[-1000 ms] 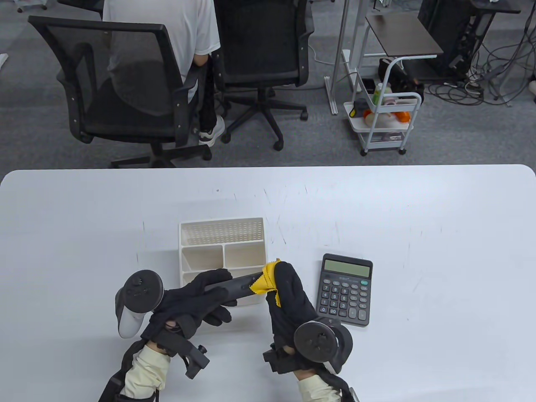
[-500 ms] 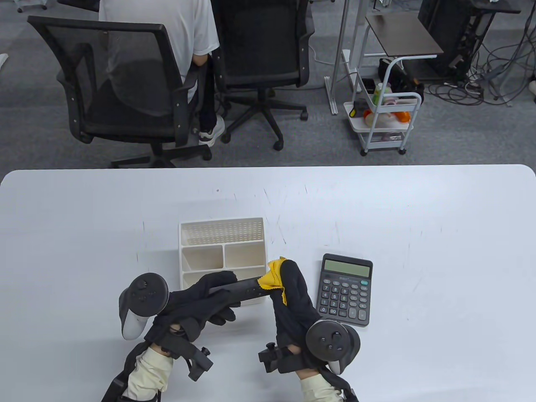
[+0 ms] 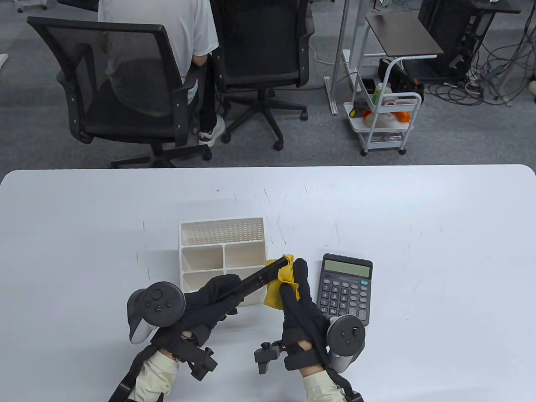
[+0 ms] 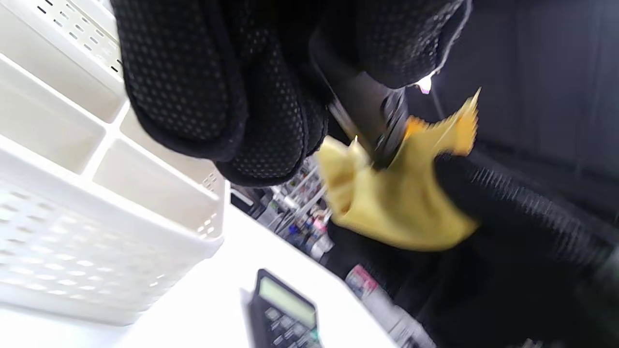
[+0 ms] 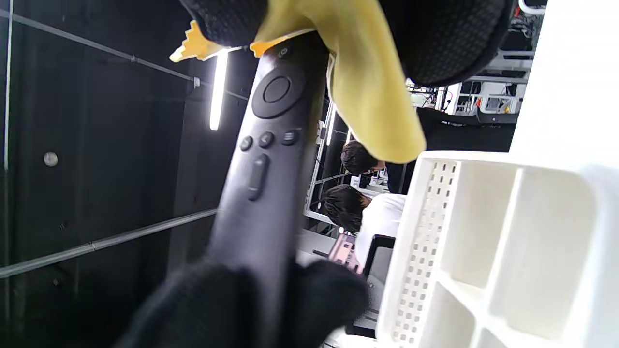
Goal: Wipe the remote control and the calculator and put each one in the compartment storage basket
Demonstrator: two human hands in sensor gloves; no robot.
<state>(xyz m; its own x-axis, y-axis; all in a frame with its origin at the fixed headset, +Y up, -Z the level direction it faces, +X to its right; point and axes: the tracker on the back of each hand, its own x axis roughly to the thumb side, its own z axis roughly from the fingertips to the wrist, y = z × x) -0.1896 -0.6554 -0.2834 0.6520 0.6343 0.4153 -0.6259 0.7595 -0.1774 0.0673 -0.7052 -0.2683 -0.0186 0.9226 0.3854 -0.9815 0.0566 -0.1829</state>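
Note:
My left hand (image 3: 211, 298) grips the near end of a slim black remote control (image 3: 261, 274) and holds it tilted above the basket's front right corner. The remote's buttons (image 5: 265, 140) face the right wrist camera. My right hand (image 3: 298, 289) pinches a yellow cloth (image 3: 281, 284) against the remote's far end; the cloth (image 4: 396, 203) wraps its tip. The white compartment storage basket (image 3: 222, 226) stands on the table just behind the hands, its compartments (image 5: 488, 227) holding nothing. A dark calculator (image 3: 345, 289) lies flat to the right of my right hand.
The white table's far edge (image 3: 268, 167) runs across the middle of the view. Beyond it stand black office chairs (image 3: 125, 92), a seated person in a white shirt (image 3: 167, 29) and a small white cart (image 3: 385, 121).
The remote has swung from lying crosswise to pointing up and right, turned onto its edge. My right hand has moved right and rotated, sliding the cloth to the remote's tip. My left hand shifted slightly right.

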